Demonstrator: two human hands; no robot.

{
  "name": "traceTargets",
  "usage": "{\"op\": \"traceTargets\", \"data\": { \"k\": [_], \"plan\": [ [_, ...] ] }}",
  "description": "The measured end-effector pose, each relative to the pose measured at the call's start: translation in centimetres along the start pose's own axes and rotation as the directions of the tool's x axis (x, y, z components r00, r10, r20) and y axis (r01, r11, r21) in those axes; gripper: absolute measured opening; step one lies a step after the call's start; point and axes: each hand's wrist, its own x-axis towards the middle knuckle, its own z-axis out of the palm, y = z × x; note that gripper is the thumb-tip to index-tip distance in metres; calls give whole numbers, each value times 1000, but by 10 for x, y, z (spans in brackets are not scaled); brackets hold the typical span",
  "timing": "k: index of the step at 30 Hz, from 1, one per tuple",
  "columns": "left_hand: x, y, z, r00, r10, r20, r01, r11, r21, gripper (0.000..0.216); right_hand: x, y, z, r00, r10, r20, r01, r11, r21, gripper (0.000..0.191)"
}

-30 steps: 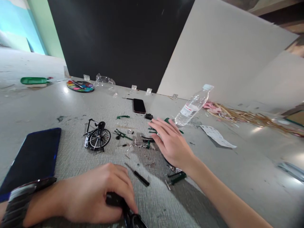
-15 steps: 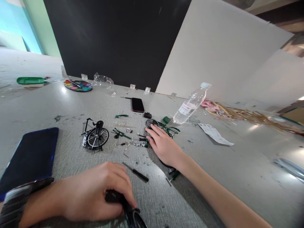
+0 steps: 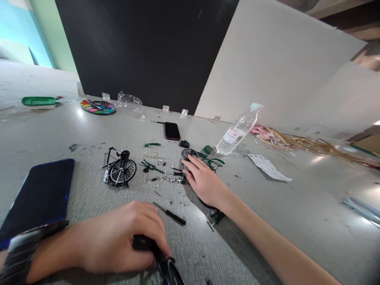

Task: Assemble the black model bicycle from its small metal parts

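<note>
My left hand [image 3: 127,237], with a watch on its wrist, is closed around a black model bicycle part [image 3: 166,267] with a wheel, partly cut off by the lower edge. My right hand [image 3: 203,178] reaches flat over the green bicycle parts, its fingers stretched out. Its fingertips rest at a small spoked wheel [image 3: 190,153]; I cannot tell whether they press on it. Beside that hand are a green frame piece [image 3: 215,163] and silver parts [image 3: 173,179]. Between my hands lies a small black-handled screwdriver [image 3: 175,217]. A black half-bicycle with a wheel [image 3: 121,168] stands to the left.
At left lies a large dark tablet or phone [image 3: 38,194]. A smaller phone [image 3: 172,131], a paint palette [image 3: 97,107] and crumpled clear plastic [image 3: 128,99] are farther back. To the right are a tilted water bottle [image 3: 237,132], a paper sheet [image 3: 268,167] and straw-like strips [image 3: 308,144].
The black bicycle part in my left hand has turned slightly, its wheel now appearing narrower. My right hand stays almost still.
</note>
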Motion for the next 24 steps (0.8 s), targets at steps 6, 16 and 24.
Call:
{"op": "traceTargets", "data": {
  "k": [6, 16, 24],
  "plan": [
    [1, 1, -3, 1000, 3, 1, -3, 1000, -27, 21, -6, -14, -51, 975, -113, -191, 114, 993, -3, 30],
    [3, 1, -1, 999, -2, -41, 0, 998, -55, 30, -19, -32, -58, 916, -253, 310, 172, 948, 267, 10],
    [3, 3, -2, 998, -53, -25, 53, 999, -1, 19, -29, -28, -42, 982, -175, 75, 145, 941, 307, 11]
  ]
}}
